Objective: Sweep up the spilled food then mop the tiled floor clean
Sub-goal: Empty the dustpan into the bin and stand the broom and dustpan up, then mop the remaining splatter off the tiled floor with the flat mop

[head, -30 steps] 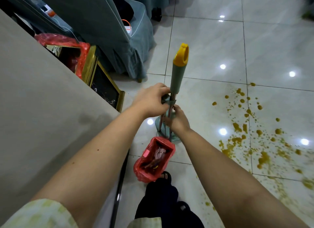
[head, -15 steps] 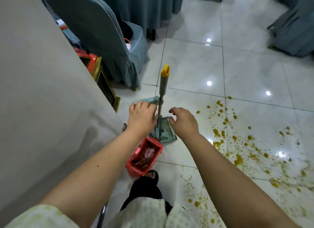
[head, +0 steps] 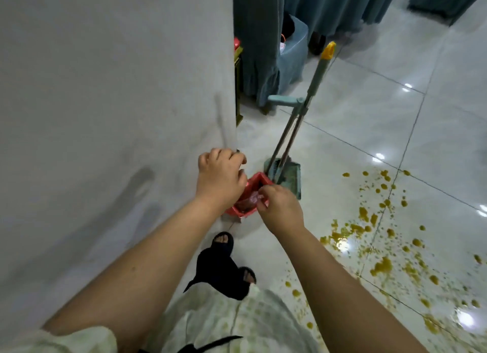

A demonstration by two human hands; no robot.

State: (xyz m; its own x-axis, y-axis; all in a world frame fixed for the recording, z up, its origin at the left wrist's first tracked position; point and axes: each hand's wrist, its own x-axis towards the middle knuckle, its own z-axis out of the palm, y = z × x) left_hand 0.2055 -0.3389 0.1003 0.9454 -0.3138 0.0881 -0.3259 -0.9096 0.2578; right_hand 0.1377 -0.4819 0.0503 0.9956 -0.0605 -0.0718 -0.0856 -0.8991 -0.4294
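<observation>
Yellow-brown spilled food (head: 369, 221) is scattered over the glossy tiled floor (head: 395, 120) to my right. A green dustpan (head: 288, 172) stands by the wall corner with its broom clipped in, the long handle (head: 315, 86) with a yellow tip leaning up and away. Just in front sits a small red bin (head: 241, 210) with a pink plastic liner. My right hand (head: 282, 207) pinches the liner at the bin's rim. My left hand (head: 221, 176) is curled round a thin grey rod (head: 224, 126), blurred, that rises along the wall.
A grey wall (head: 105, 115) fills the left side, its corner just past my left hand. Chairs with blue-grey covers (head: 263, 62) stand beyond the corner. My feet in black sandals (head: 224, 243) are right behind the bin.
Both hands have let go of the broom and dustpan, which now stand alone. My hands dropped to the red bin and the rod by the wall. The view swung towards the wall.
</observation>
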